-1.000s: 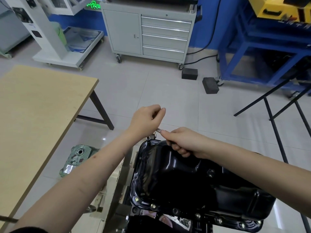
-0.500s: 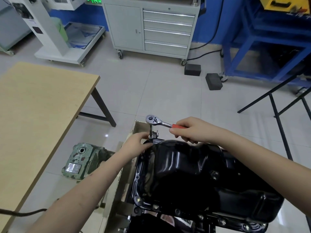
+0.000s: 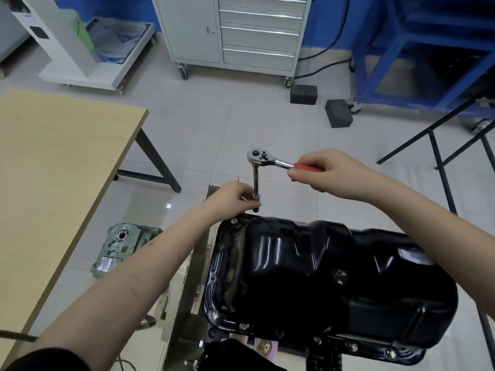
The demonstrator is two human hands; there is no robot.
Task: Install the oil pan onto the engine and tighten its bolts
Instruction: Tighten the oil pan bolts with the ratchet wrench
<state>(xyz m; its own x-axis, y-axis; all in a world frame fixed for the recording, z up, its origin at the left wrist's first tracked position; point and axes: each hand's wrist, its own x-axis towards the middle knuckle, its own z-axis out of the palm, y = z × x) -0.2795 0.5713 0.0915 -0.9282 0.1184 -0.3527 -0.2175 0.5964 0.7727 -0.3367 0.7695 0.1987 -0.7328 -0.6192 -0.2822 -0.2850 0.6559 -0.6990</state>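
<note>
Pale floor tiles [image 3: 187, 124] run under the whole workshop scene. Low and right of centre sits the black oil pan [image 3: 329, 277], glossy, domed side up, seated on the engine with bolt heads [image 3: 354, 347] showing along its near flange and one at the far left corner [image 3: 234, 220]. Just above that far left corner stands a ratchet wrench [image 3: 261, 158], its chrome head uppermost and a slim extension [image 3: 256, 183] dropping straight down to a socket [image 3: 257, 203] close over the flange. The left hand [image 3: 230, 198] curls its fingers around the lower end of the extension and socket. The right hand [image 3: 325, 172] wraps its fingers around the wrench's red handle [image 3: 308, 167], thumb tip lying along the chrome shank; the handle points to the right, roughly level.

Left of the pan lies a worn green metal casting [image 3: 117, 250] on the floor. A light wooden table [image 3: 53, 167] with dark legs fills the left side. Farther back stand a grey wheeled drawer cabinet [image 3: 233, 30], two dark blocks [image 3: 303, 94] on the floor, and a blue steel frame [image 3: 428, 49] at the right.
</note>
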